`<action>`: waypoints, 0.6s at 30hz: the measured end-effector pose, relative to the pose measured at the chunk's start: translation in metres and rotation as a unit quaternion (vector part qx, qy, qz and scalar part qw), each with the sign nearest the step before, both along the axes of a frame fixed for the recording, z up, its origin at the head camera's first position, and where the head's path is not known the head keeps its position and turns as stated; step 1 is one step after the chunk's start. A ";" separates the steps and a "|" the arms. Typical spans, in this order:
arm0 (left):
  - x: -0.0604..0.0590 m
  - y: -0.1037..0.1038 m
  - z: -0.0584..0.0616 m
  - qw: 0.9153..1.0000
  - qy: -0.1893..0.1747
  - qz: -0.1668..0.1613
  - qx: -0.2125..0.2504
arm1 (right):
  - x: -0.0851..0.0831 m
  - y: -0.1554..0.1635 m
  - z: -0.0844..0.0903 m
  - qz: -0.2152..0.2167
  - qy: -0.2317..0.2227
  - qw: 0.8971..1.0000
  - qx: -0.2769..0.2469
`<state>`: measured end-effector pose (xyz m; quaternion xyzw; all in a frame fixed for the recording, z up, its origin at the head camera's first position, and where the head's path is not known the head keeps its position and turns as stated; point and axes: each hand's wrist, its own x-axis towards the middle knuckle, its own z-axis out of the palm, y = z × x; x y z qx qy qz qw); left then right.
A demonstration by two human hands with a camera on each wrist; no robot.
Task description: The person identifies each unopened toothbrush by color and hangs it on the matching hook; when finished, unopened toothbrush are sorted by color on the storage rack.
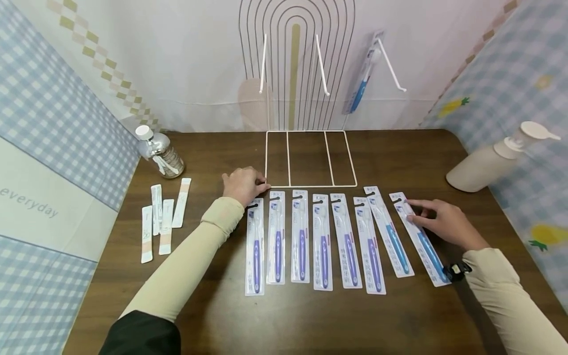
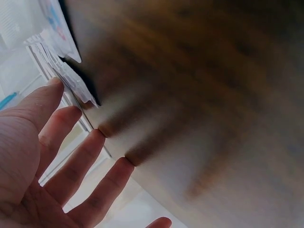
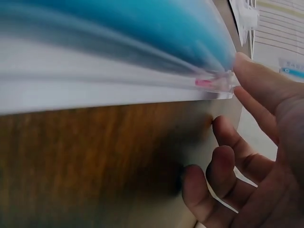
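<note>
On the table, right hand (image 1: 443,222) fingers flat on rightmost toothbrush pack (image 1: 419,239), left hand (image 1: 243,183) relaxed, holding nothing.

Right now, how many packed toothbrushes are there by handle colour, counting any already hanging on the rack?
Purple toothbrushes, in the row on the table: 6
Blue toothbrushes on the table: 2, the outer one under the right hand
Blue toothbrush hanging on the rack: 1
Total: 9
</note>
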<state>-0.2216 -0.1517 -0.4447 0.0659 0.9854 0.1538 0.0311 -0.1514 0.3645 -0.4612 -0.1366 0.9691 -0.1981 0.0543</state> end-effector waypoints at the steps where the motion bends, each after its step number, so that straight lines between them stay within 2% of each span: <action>1: 0.000 0.000 0.000 1.000 0.001 0.000 0.001 | -0.001 0.000 -0.001 0.000 0.003 1.000 0.000; 6: 0.001 0.001 0.000 1.000 0.004 0.001 0.005 | -0.003 0.001 0.000 -0.013 0.011 1.000 -0.021; 10: 0.001 0.001 -0.001 1.000 0.005 0.001 0.004 | -0.006 -0.003 0.015 -0.030 0.030 0.997 -0.059; 14: 0.000 0.001 -0.001 1.000 0.000 0.002 0.000 | -0.010 -0.015 0.040 -0.026 0.114 0.988 -0.097; 18: 0.000 0.001 -0.001 1.000 -0.003 0.001 -0.002 | -0.010 -0.037 0.073 -0.030 0.213 0.968 -0.133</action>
